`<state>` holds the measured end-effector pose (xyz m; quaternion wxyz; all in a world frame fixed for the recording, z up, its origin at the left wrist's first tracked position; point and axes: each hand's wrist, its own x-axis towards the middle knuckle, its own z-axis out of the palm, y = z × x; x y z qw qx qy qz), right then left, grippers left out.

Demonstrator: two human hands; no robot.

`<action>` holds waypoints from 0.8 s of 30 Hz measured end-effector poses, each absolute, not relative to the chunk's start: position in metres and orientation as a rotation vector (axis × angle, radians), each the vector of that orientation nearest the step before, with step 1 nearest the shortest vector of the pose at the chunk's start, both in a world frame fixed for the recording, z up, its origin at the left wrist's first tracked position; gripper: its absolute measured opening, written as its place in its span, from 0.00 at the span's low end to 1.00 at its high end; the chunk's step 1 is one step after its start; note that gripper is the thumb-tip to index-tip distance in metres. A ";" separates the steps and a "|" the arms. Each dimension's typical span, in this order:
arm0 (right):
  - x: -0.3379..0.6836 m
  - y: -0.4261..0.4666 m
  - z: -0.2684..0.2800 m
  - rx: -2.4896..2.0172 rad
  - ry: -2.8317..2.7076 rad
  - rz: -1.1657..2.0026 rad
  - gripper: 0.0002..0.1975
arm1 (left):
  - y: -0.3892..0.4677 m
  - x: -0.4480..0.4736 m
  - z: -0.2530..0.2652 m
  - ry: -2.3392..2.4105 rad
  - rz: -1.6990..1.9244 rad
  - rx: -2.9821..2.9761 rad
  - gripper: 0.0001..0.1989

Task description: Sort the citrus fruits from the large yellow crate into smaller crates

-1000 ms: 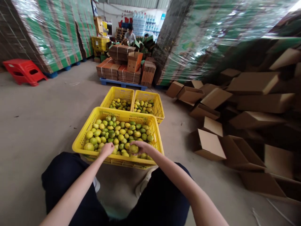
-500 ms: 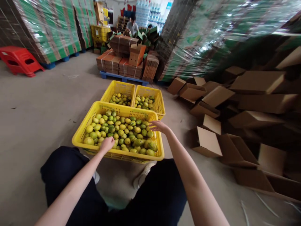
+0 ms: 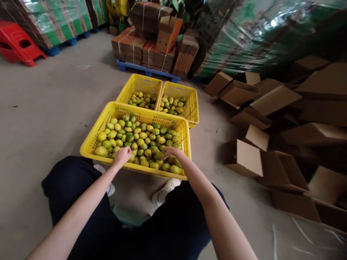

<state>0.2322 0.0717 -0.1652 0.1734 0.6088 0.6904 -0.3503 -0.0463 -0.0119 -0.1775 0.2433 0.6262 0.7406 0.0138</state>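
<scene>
In front of my knees is a large yellow plastic crate point(image 3: 89, 142) holding many yellow and green lemons point(image 3: 143, 135). Over its near edge, left of the middle, my left hand point(image 3: 123, 155) is closed in a fist just above the fruit; whatever it may hold is hidden. My right hand point(image 3: 171, 152) reaches in from the right, low over the lemons, its fingers apart and bent at a greenish lemon point(image 3: 159, 155). Whether those fingers touch it I cannot tell.
Behind stand two smaller yellow crates, left point(image 3: 126, 88) and right point(image 3: 193, 104), with lemons inside. Open cardboard boxes point(image 3: 249, 159) lie heaped on the right. Flattened cartons point(image 3: 130, 48) sit on a blue pallet point(image 3: 148, 71). A red stool point(image 3: 20, 43) is far left.
My right hand has moved from the crate's right side leftward and down to the lemons, its fingers now bent. My left hand stays closed in about the same place. The view has tilted downward.
</scene>
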 end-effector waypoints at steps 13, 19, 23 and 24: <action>0.200 0.059 -0.112 1.815 2.218 -0.863 0.24 | -0.018 -0.037 -0.175 1.711 0.427 1.830 0.34; 0.173 0.036 -0.091 1.812 2.241 -1.618 0.24 | -0.007 -0.006 -0.120 1.309 0.572 2.126 0.38; 0.186 0.046 -0.090 1.659 2.141 -1.920 0.21 | 0.004 -0.015 -0.080 1.500 0.378 2.072 0.29; 0.192 0.050 -0.093 1.710 2.162 -1.777 0.20 | 0.006 -0.021 -0.076 1.584 0.361 2.021 0.30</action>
